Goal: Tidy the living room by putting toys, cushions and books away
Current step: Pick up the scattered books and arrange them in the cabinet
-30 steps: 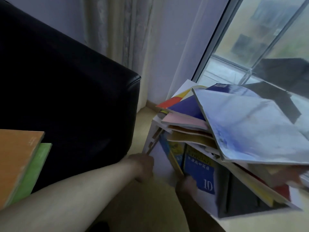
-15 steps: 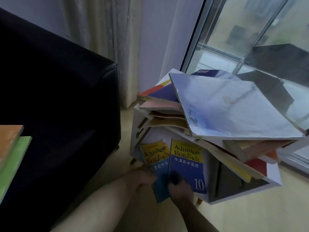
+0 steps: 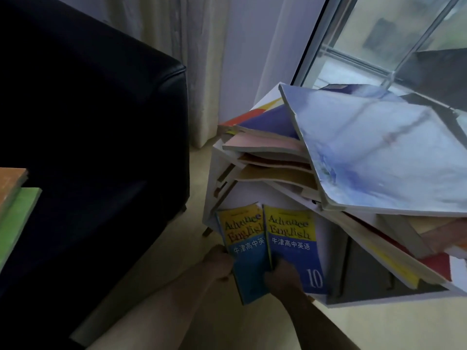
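Observation:
Two blue-and-yellow "Advance English" textbooks stand side by side at the open lower front of a small white shelf unit (image 3: 255,190). My left hand (image 3: 218,263) grips the left textbook (image 3: 246,248) at its left edge, tilted outward. Holding the lower edge of the right textbook (image 3: 294,246), marked 10, is my right hand (image 3: 280,279). A messy stack of books lies on top of the shelf, capped by a large pale blue book (image 3: 384,157).
A black leather sofa (image 3: 96,137) fills the left side, close to the shelf. Orange and green books (image 3: 12,205) jut in at the left edge. Curtains (image 3: 202,59) and a glass window (image 3: 394,34) stand behind. Pale floor lies between sofa and shelf.
Both textbooks have come out from the shelf's lower opening so their covers face me. My hands have shifted onto their lower edges. The view has pulled back and to the right.

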Demonstrator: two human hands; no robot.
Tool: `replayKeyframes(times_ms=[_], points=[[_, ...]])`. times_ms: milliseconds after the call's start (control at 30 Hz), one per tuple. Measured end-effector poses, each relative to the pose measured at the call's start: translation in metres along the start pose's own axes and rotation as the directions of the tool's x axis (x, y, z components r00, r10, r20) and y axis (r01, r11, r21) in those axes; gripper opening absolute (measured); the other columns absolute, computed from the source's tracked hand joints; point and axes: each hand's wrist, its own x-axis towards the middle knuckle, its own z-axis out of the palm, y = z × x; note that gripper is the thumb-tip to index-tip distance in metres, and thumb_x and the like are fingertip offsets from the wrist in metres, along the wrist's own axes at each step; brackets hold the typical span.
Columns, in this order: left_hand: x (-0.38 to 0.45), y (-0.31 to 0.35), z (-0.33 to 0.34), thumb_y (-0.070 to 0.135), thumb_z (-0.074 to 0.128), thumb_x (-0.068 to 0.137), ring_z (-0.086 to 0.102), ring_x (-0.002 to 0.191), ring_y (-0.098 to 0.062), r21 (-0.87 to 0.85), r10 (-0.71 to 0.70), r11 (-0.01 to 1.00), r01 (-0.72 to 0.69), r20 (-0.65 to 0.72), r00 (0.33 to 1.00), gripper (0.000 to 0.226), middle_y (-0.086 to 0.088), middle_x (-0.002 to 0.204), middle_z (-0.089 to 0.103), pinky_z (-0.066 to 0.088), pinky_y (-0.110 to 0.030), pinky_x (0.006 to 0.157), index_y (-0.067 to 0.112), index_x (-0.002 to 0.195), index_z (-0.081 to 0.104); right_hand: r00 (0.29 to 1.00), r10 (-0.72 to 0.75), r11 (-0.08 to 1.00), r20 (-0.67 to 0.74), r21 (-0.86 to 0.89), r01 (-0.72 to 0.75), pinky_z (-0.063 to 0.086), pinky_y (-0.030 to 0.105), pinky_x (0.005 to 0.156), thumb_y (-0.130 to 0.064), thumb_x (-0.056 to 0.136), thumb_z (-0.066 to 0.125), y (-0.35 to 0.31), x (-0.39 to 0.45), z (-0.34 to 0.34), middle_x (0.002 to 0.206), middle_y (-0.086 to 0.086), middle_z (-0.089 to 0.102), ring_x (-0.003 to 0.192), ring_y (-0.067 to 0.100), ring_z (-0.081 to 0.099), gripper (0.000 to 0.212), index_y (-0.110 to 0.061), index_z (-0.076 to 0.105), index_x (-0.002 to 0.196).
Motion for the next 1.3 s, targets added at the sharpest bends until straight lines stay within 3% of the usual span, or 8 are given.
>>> replayKeyframes(times_ms=[200, 433, 633, 733, 833, 900, 1100, 1300], points=[[0.002, 0.004, -0.009, 0.034, 0.067, 0.097, 0.068, 0.102, -0.028, -0.192, -0.037, 0.981, 0.039, 0.016, 0.999, 0.019, -0.003, 0.095, 0.064, 0.058, -0.041, 0.089, 0.021, 0.096, 0.053, 0.978, -0.166, 0.981, 0.128, -0.077, 0.177, 0.052, 0.023, 0.084, -0.020, 0.096, 0.059, 0.020, -0.036, -0.005, 0.101, -0.012, 0.059, 0.100, 0.008, 0.060, 0.015, -0.030, 0.054, 0.107], [-0.001, 0.013, 0.003, 0.042, 0.084, 0.081, 0.065, 0.101, -0.024, -0.391, 0.033, 0.920, -0.026, 0.010, 0.999, 0.069, -0.008, 0.128, 0.063, 0.056, -0.033, 0.080, 0.017, 0.135, 0.050, 0.966, -0.221, 0.974, 0.134, -0.027, 0.226, 0.058, 0.038, 0.074, -0.028, 0.082, 0.059, -0.003, -0.040, 0.032, 0.086, -0.002, 0.068, 0.079, 0.012, 0.065, 0.016, -0.022, 0.062, 0.096], [0.009, 0.015, 0.001, 0.039, 0.072, 0.092, 0.066, 0.111, -0.027, -0.027, 0.200, 0.977, -0.209, -0.202, 0.959, 0.029, -0.001, 0.124, 0.068, 0.054, -0.034, 0.085, 0.028, 0.116, 0.060, 0.948, -0.250, 0.967, 0.198, 0.000, 0.255, 0.058, 0.032, 0.079, -0.030, 0.087, 0.059, 0.000, -0.035, 0.050, 0.085, -0.008, 0.066, 0.081, 0.008, 0.064, 0.009, -0.027, 0.062, 0.094], [0.008, 0.021, 0.006, 0.034, 0.068, 0.093, 0.067, 0.102, -0.027, 0.045, 0.196, 0.981, -0.191, -0.281, 0.940, 0.023, -0.002, 0.115, 0.071, 0.054, -0.034, 0.079, 0.025, 0.115, 0.065, 0.994, -0.040, 0.995, 0.106, 0.100, 0.029, 0.058, 0.026, 0.074, -0.051, 0.096, 0.054, 0.003, -0.046, 0.051, 0.078, -0.008, 0.071, 0.072, 0.005, 0.068, 0.028, -0.028, 0.067, 0.087], [-0.003, 0.026, 0.015, 0.024, 0.064, 0.096, 0.067, 0.097, -0.024, 0.076, 0.295, 0.955, -0.286, -0.315, 0.902, 0.016, 0.000, 0.108, 0.071, 0.055, -0.034, 0.075, 0.024, 0.112, 0.064, 0.890, 0.401, 0.807, 0.218, 0.375, -0.456, 0.059, 0.033, 0.060, -0.061, 0.101, 0.041, -0.006, -0.044, 0.047, 0.078, 0.007, 0.073, 0.064, 0.021, 0.071, 0.057, -0.012, 0.069, 0.092], [-0.014, 0.030, 0.020, 0.019, 0.062, 0.097, 0.068, 0.099, -0.020, 0.098, 0.411, 0.911, -0.402, -0.324, 0.852, 0.022, 0.004, 0.109, 0.072, 0.056, -0.034, 0.079, 0.026, 0.118, 0.065, 0.800, 0.449, 0.604, 0.399, 0.524, -0.601, 0.058, 0.038, 0.065, -0.064, 0.100, 0.041, -0.018, -0.040, 0.042, 0.099, 0.014, 0.069, 0.081, 0.031, 0.071, 0.063, -0.007, 0.063, 0.116], [-0.040, 0.037, 0.016, 0.015, 0.059, 0.098, 0.066, 0.102, -0.002, -0.039, 0.528, 0.812, -0.582, -0.378, 0.761, 0.033, 0.015, 0.112, 0.070, 0.053, -0.025, 0.084, 0.037, 0.124, 0.060, 0.881, 0.124, 0.211, 0.457, 0.855, -0.473, 0.061, 0.045, 0.079, -0.051, 0.099, 0.057, -0.050, -0.025, 0.022, 0.129, 0.013, 0.064, 0.107, 0.035, 0.068, 0.051, -0.019, 0.051, 0.138], [-0.048, 0.051, -0.006, 0.015, 0.061, 0.099, 0.061, 0.112, -0.004, -0.128, 0.485, 0.796, -0.592, -0.450, 0.750, 0.043, 0.018, 0.121, 0.064, 0.055, -0.032, 0.094, 0.035, 0.136, 0.054, 0.969, -0.065, 0.185, 0.237, 0.957, -0.222, 0.060, 0.041, 0.078, -0.036, 0.105, 0.051, -0.099, -0.012, -0.011, 0.116, 0.003, 0.074, 0.109, 0.028, 0.069, 0.029, -0.024, 0.060, 0.130]])
